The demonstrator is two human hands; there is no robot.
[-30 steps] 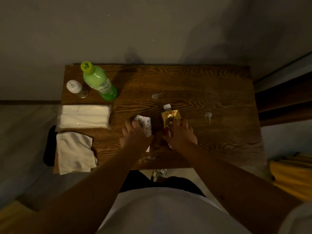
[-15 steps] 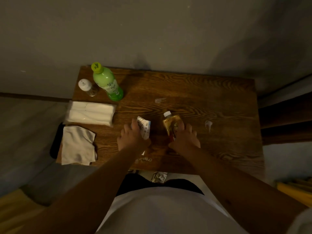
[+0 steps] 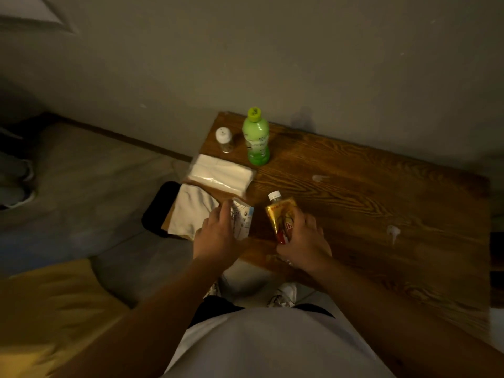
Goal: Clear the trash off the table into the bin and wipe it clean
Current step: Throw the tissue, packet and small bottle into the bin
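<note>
Dim yellowish light falls on the wooden table we stand at, its far edge against a plain grey wall. At the table's left end something black sits just past the edge, and a pale cloth lies over that corner. Behind the cloth rests a soft pack of tissues, and further back stand a small shaker with a white cap and, just to its right, a green bottle with a yellow-green cap, both upright.

Our left hand is closed around a white printed wrapper, held at the near edge beside the cloth. Our right hand grips a gold drink pouch with a white cap, its cap end pointing away from us; we cannot tell whether either piece of trash touches the wood.

Further right, two small whitish scraps lie apart on the bare tabletop: one toward the middle, another nearer the right end. No bin shows in this view.
</note>
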